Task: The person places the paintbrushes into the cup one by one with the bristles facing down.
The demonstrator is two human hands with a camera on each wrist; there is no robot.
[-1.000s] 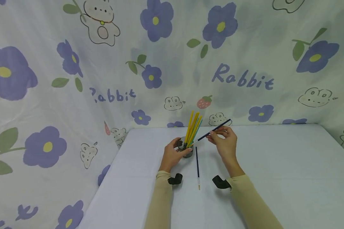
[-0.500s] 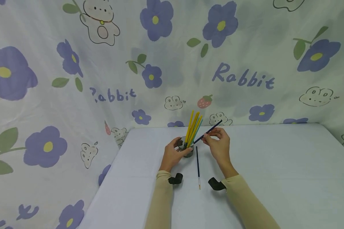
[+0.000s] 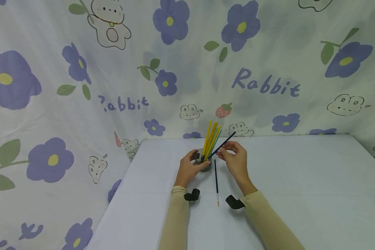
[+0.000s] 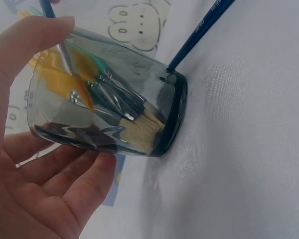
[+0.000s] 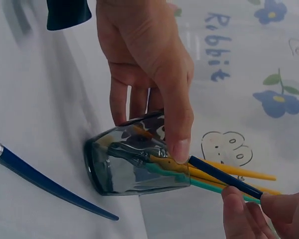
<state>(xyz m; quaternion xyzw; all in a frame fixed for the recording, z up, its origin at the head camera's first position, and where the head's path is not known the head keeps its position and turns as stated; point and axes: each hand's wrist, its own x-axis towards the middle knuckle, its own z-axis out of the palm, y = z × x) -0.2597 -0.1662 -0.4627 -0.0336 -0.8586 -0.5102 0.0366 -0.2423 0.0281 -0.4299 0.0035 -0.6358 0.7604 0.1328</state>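
Note:
My left hand (image 3: 189, 171) grips a clear, grey-tinted glass (image 4: 132, 54) round its side, the thumb near the rim. Several yellow-handled paintbrushes (image 3: 208, 140) and a teal-handled one (image 3: 217, 138) lean in it, bristles down, as the left wrist view shows through the wall. Between thumb and fingers, my right hand (image 3: 236, 160) pinches a dark blue paintbrush (image 3: 227, 140) by its handle. That brush slants down over the rim, and its orange-brown bristles (image 4: 82, 93) are inside the glass, above the bottom. The left thumb partly hides it at the rim.
A second dark blue paintbrush (image 3: 216, 178) lies on the white tabletop (image 3: 300, 180) just in front of the glass, bristles toward me. Behind the table hangs a printed curtain (image 3: 193, 80) with flowers and rabbits. Dark wrist mounts (image 3: 192, 195) stick out from both sleeves.
My right hand has moved left and slightly down, carrying the blue paintbrush's bristle end from the rim into the glass. The left hand and the glass stay in place.

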